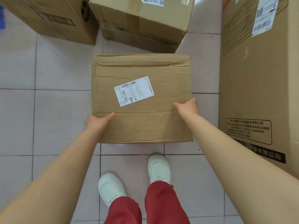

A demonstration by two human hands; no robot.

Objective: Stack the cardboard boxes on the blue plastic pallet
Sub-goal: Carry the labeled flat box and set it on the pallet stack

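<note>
A brown cardboard box [142,126] with a white shipping label on top is in the middle of the view, above the tiled floor. My left hand [97,122] grips its left edge, thumb on the top face. My right hand [187,107] grips its right edge, thumb on top and fingers hidden down the side. A sliver of blue [2,18] shows at the far upper left edge; I cannot tell whether it is the pallet.
A tall cardboard box [258,78] stands close on the right. Two more boxes sit ahead: a taped box [142,21] at the top centre and another box [53,18] at the top left. My white shoes [111,188] stand on the tiles just behind the held box.
</note>
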